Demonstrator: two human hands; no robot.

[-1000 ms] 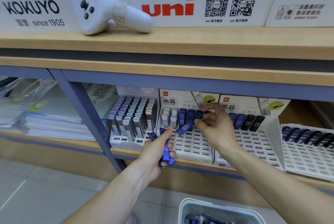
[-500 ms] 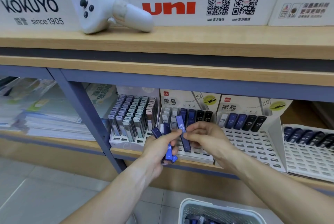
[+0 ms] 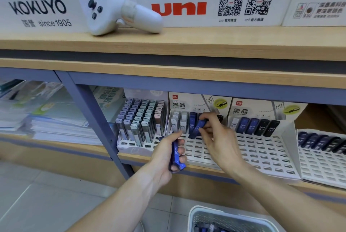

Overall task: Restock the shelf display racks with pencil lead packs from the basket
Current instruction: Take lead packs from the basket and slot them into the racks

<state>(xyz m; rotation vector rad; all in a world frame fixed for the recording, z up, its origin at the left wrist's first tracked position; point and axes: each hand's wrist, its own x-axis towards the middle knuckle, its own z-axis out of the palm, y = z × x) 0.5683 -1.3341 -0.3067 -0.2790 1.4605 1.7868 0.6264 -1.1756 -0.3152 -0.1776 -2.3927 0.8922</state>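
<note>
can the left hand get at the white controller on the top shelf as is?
Probably not as is: the left hand already grips blue lead packs. The controller itself lies unobstructed at the shelf's front edge, so the path looks free once those packs are put down.

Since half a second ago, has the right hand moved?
Yes. The right hand carried its blue lead pack up and back toward the middle rack's rear row.

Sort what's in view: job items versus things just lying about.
Job:
- right hand pinching a blue lead pack
- left hand gripping spare blue packs
- white slotted display rack
- white mesh basket

Lying about:
- white handheld controller
- stacked paper goods
</note>
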